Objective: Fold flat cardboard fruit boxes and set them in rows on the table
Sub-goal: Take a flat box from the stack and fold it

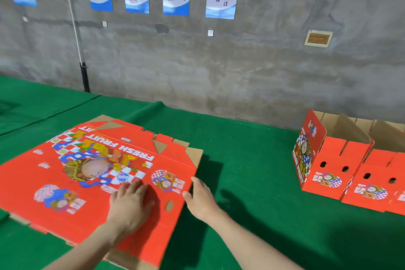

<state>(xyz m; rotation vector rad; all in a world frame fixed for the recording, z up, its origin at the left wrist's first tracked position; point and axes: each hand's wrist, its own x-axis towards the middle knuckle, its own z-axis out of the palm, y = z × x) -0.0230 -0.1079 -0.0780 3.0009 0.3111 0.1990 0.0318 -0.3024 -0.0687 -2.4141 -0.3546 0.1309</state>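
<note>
The flat box [87,160] lies printed side up at the left of the green table [241,160]. The left hand [131,201] presses on it with straight fingers; the right hand [200,198], unclenched, touches its right edge. Folded boxes [328,173] stand in a row at the right

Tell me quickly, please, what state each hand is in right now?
Left hand: open, palm down on the flat cardboard box.
Right hand: open, fingers straight at the box's right edge, holding nothing.
</note>
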